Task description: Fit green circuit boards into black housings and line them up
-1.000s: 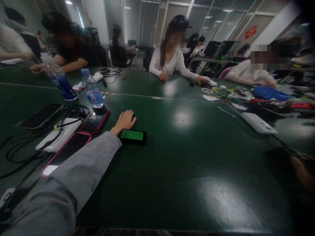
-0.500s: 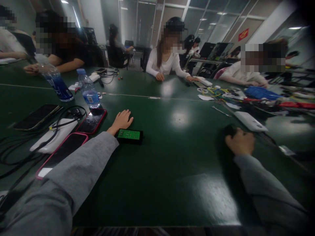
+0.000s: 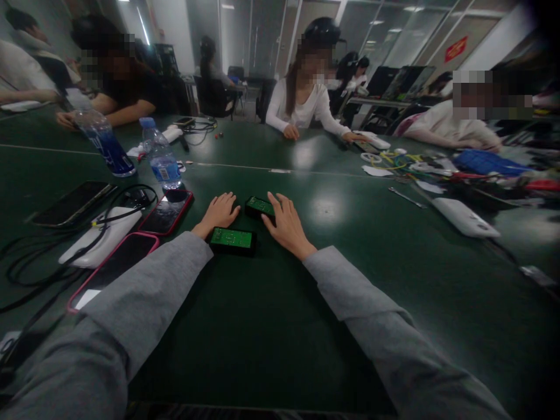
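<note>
A: Where do the 2 boards sit relative to the hands?
B: Near board [image 3: 231, 239] is just near-right of the left hand [image 3: 219, 213], long axis left-right. That hand lies flat on the counter [image 3: 306, 326], released, holding nothing. Far board [image 3: 258, 205] is between the hands, touching the right hand [image 3: 286, 226].
A: Is the right hand gripping it?
B: Cannot tell. The fingers [image 3: 282, 207] hide its right end, and board detail is blurred.

Left hand [image 3: 220, 212] flat beside near green board [image 3: 231, 239]; right hand [image 3: 286, 224] touching far green board [image 3: 259, 205].
</note>
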Tool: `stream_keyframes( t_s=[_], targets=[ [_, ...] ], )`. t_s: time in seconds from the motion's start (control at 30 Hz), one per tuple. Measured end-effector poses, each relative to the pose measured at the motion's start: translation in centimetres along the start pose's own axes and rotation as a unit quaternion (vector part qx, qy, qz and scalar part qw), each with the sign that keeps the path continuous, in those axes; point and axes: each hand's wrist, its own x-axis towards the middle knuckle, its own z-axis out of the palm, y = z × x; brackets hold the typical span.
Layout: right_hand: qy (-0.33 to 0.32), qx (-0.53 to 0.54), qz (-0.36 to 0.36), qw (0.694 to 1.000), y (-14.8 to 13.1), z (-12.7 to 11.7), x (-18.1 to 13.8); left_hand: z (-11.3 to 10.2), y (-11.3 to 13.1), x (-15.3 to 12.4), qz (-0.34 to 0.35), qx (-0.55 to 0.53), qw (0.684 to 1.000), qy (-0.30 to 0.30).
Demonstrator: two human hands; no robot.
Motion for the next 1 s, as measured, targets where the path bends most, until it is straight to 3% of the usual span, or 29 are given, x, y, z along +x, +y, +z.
stream_keyframes(
  t_s=[0.13,0.33,0.47,0.57,0.77,1.0],
  targets=[
    [0.068,0.073,0.057,0.993,1.2,-0.3,-0.1,-0.2,0.2,-0.1,-0.004,0.001,1.000,0.000],
    [-0.029,0.111,0.004,0.993,1.3,-0.1,-0.2,-0.4,0.3,-0.3,-0.004,0.000,1.000,-0.005],
    [-0.036,0.123,-0.010,0.992,1.2,-0.1,-0.2,-0.4,0.3,-0.2,-0.001,-0.002,1.000,-0.003],
    [-0.026,0.080,0.006,0.996,1.4,0.1,-0.2,-0.3,0.2,-0.2,0.001,-0.001,1.000,-0.006],
    [0.053,-0.078,0.136,0.986,2.7,0.8,-0.2,-0.3,0.0,-0.1,0.004,-0.007,1.000,-0.006],
    [0.060,-0.129,0.218,0.966,7.1,-0.4,-0.3,0.1,-0.2,0.1,0.007,-0.011,1.000,-0.002]
  ],
)
